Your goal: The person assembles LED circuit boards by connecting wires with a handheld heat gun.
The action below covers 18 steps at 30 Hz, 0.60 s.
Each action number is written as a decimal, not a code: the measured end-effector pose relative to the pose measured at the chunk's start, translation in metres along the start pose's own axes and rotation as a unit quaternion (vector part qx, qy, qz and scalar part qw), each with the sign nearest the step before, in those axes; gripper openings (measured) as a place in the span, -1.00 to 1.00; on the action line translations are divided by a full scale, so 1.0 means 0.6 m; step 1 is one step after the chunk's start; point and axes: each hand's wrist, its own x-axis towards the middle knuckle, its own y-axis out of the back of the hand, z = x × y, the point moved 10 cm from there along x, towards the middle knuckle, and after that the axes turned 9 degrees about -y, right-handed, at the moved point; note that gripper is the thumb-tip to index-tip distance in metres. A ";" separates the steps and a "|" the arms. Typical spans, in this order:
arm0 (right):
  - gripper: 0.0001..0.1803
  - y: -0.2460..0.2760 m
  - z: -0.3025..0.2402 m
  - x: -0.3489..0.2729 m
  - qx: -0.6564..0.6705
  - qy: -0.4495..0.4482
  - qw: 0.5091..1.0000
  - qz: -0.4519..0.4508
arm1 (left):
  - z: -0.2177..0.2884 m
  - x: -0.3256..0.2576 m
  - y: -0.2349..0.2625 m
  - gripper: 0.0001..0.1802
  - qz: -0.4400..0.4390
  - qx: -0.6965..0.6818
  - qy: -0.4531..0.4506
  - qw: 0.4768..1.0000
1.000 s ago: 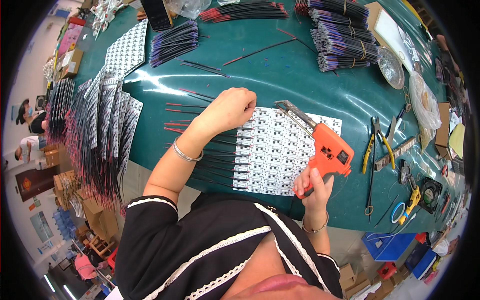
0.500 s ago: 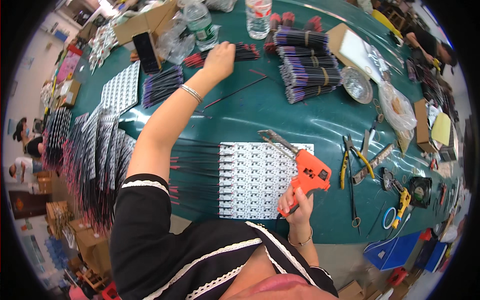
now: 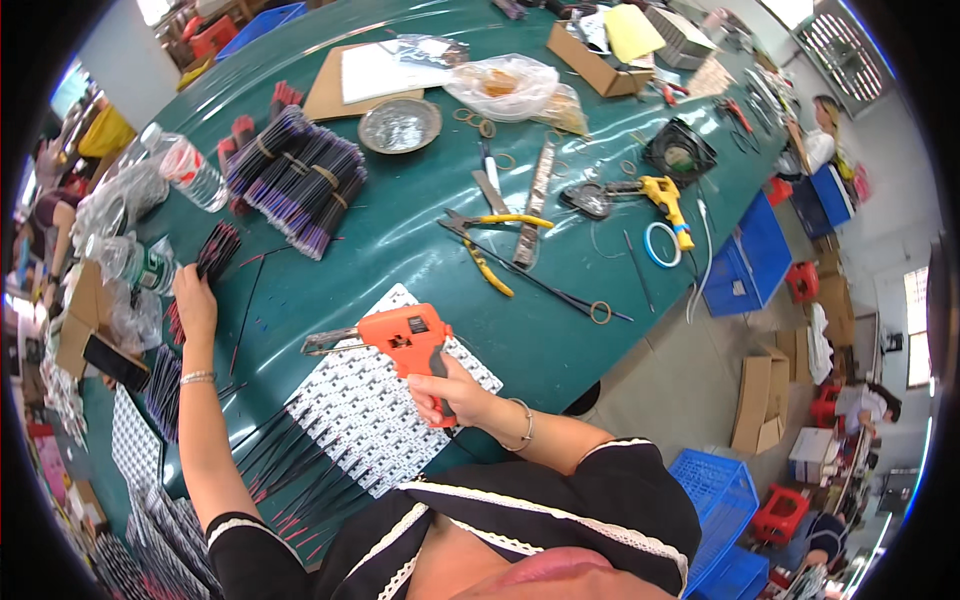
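Note:
My right hand (image 3: 447, 394) is closed round the dark grip of an orange soldering gun (image 3: 407, 333), its long metal tip pointing left. Under the gun lies a white panel of small circuit boards (image 3: 345, 425), with dark, red-ended wires (image 3: 290, 465) running from its lower left edge. At the far left, my left hand (image 3: 193, 303) reaches into a loose pile of dark wires with red ends (image 3: 216, 250). Its fingers are bent and drawn together at the pile; whatever they pinch is hidden. One single wire (image 3: 248, 312) lies between that hand and the panel.
Banded wire bundles (image 3: 300, 180) lie beyond the panel, near a metal bowl (image 3: 400, 126). Yellow-handled pliers (image 3: 480, 262), tweezers (image 3: 560, 285) and a yellow glue gun (image 3: 665, 205) are to the right. Water bottles (image 3: 130, 262) and a phone (image 3: 115, 362) stand left.
The view has swung to the right, so the table appears turned. My right hand still holds the soldering gun over the panel, and my left hand remains at the wire pile.

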 end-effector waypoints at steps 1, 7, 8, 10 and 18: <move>-0.80 0.000 -0.001 0.001 -0.004 0.003 1.000 0.000 | -0.015 -0.003 0.002 -0.77 0.019 -0.023 0.020 0.999; -0.80 0.009 0.011 0.008 0.000 -0.005 1.000 -0.006 | -0.031 -0.009 0.128 -0.79 0.130 -0.124 0.110 0.978; -0.80 0.011 0.015 0.011 0.002 -0.013 1.000 0.007 | -0.012 -0.010 0.169 -0.77 0.179 -0.161 0.105 0.965; -0.86 0.011 0.009 0.004 -0.023 -0.019 0.999 0.044 | 0.031 -0.023 0.251 -0.70 0.250 -0.084 0.074 0.962; -0.76 0.008 0.004 -0.006 -0.044 0.039 0.998 -0.012 | 0.011 -0.099 0.200 -0.82 0.288 -0.284 0.206 0.891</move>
